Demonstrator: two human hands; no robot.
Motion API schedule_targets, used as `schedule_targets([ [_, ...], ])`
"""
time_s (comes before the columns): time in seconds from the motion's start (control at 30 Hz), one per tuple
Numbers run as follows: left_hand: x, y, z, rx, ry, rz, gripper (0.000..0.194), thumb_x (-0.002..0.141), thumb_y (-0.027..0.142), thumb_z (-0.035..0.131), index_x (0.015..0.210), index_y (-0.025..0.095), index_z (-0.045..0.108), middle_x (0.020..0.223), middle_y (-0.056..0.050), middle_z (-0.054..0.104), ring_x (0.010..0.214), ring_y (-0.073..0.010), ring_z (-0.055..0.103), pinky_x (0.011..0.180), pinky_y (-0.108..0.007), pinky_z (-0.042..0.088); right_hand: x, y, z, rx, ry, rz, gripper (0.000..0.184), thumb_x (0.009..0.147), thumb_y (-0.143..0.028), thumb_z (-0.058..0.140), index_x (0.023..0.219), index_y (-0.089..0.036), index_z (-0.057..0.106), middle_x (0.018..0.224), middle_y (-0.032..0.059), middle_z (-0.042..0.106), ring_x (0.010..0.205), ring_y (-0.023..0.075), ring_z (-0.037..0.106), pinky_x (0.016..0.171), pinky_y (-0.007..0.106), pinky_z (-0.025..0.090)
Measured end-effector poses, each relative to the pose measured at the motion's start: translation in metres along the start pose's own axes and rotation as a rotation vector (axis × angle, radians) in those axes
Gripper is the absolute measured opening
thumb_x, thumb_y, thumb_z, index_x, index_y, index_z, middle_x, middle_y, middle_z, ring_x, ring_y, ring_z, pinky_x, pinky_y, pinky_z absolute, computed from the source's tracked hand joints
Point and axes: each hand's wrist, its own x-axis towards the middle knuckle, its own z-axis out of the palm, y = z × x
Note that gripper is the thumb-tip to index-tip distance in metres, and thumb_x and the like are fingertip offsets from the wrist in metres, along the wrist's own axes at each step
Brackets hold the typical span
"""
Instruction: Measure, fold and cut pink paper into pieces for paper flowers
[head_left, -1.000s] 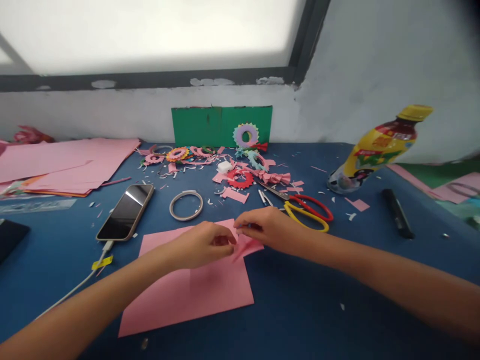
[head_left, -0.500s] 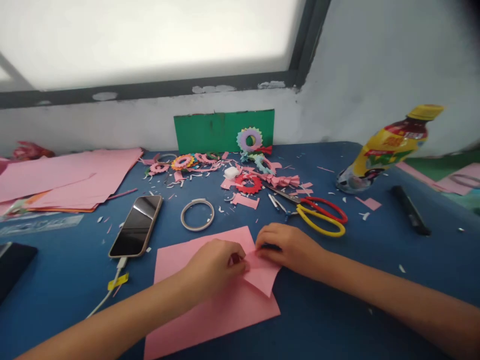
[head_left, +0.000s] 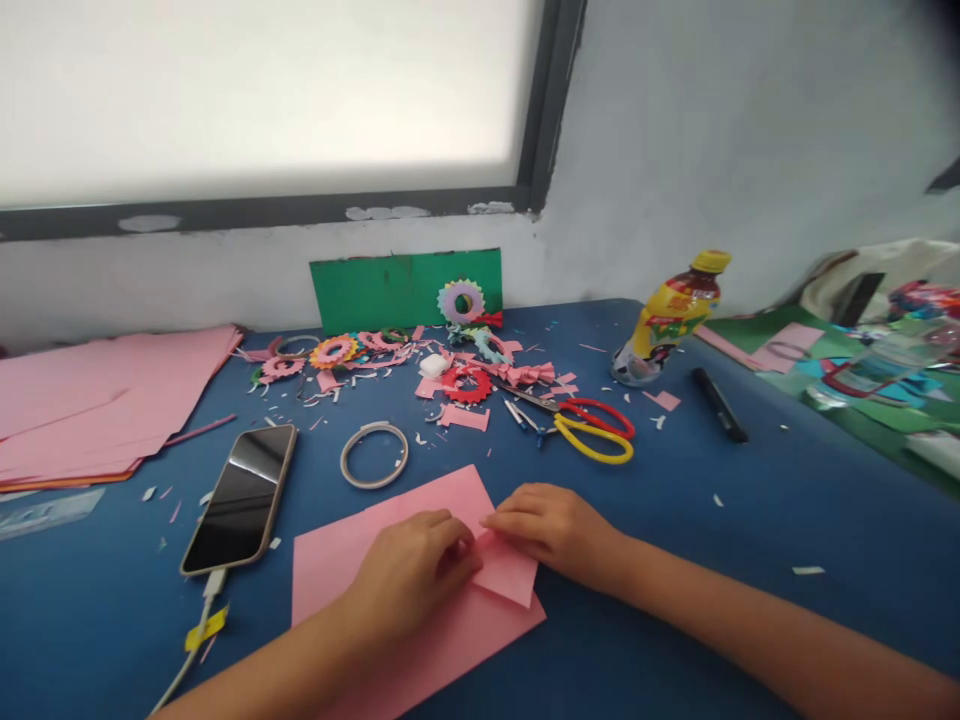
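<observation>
A small piece of pink paper (head_left: 504, 572) lies over a larger pink sheet (head_left: 442, 655) at the front of the blue table. My left hand (head_left: 416, 570) pinches the small piece at its left side, with fingers curled. At its upper right edge, my right hand (head_left: 555, 530) grips it between thumb and fingers, which partly hide the edge. Just beyond the hands lie scissors (head_left: 592, 430) with one red and one yellow handle, and a roll of narrow tape (head_left: 374, 455).
A phone (head_left: 244, 500) on a charging cable lies at left, near stacked pink sheets (head_left: 97, 400). Paper gears (head_left: 466, 384) and scraps sit behind. A drink bottle (head_left: 667, 320) and black marker (head_left: 718, 405) stand and lie at right. A green board (head_left: 405, 290) leans on the wall.
The view has turned to the right, so things appear shifted left and more of the right side shows. Both hands stay on the small pink paper, the right fingers now closer to the left.
</observation>
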Motion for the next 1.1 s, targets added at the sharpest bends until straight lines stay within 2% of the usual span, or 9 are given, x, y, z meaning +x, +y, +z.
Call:
schedule_targets([
  [0.1, -0.004, 0.000, -0.001, -0.041, 0.013, 0.027, 0.010, 0.081, 0.023, 0.053, 0.084, 0.022, 0.062, 0.079, 0.001, 0.063, 0.069, -0.0142, 0.056, 0.060, -0.023, 0.039, -0.003, 0.001, -0.003, -0.048, -0.009, -0.051, 0.020, 0.090, -0.019, 0.045, 0.099, -0.020, 0.062, 0.091, 0.0033, 0.067, 0.079, 0.0135, 0.058, 0.070, 0.026, 0.046],
  [0.27, -0.012, 0.002, 0.001, -0.020, 0.032, 0.134, 0.023, 0.084, 0.011, 0.045, 0.095, 0.022, 0.063, 0.092, -0.002, 0.064, 0.081, -0.0153, 0.058, 0.072, -0.025, 0.044, -0.010, 0.001, -0.008, -0.112, 0.004, -0.153, 0.019, 0.090, -0.019, 0.045, 0.096, -0.019, 0.063, 0.098, 0.0025, 0.067, 0.089, 0.0145, 0.059, 0.077, 0.028, 0.046],
  [0.47, -0.019, -0.004, 0.007, 0.075, 0.069, 0.264, 0.023, 0.088, 0.017, 0.043, 0.102, 0.021, 0.061, 0.095, -0.005, 0.063, 0.084, -0.0169, 0.058, 0.076, -0.029, 0.046, -0.018, 0.000, -0.011, -0.174, -0.041, -0.212, 0.022, 0.090, -0.018, 0.045, 0.107, -0.019, 0.060, 0.104, 0.0028, 0.067, 0.093, 0.0144, 0.060, 0.080, 0.028, 0.048],
  [0.67, -0.017, -0.007, 0.007, 0.093, 0.081, 0.324, 0.021, 0.088, 0.017, 0.045, 0.101, 0.020, 0.061, 0.093, -0.005, 0.063, 0.084, -0.0166, 0.058, 0.075, -0.028, 0.047, -0.017, 0.001, -0.013, -0.178, -0.054, -0.233, 0.022, 0.090, -0.019, 0.045, 0.102, -0.019, 0.063, 0.104, 0.0031, 0.067, 0.093, 0.0145, 0.061, 0.081, 0.028, 0.049],
  [0.87, -0.017, -0.006, 0.004, 0.166, 0.053, 0.415, 0.025, 0.092, 0.021, 0.039, 0.103, 0.018, 0.061, 0.091, -0.007, 0.062, 0.082, -0.0165, 0.057, 0.073, -0.028, 0.046, -0.015, 0.005, -0.017, -0.167, -0.083, -0.258, 0.023, 0.090, -0.016, 0.043, 0.100, -0.018, 0.064, 0.105, 0.0037, 0.067, 0.093, 0.0160, 0.061, 0.082, 0.028, 0.049],
  [1.1, -0.019, -0.001, 0.002, 0.262, 0.010, 0.433, 0.030, 0.094, 0.023, 0.031, 0.101, 0.017, 0.060, 0.090, -0.006, 0.060, 0.082, -0.0154, 0.056, 0.075, -0.028, 0.046, -0.010, 0.010, -0.018, -0.163, -0.129, -0.279, 0.029, 0.092, -0.014, 0.037, 0.101, -0.015, 0.065, 0.106, 0.0075, 0.066, 0.093, 0.0166, 0.059, 0.080, 0.028, 0.050],
])
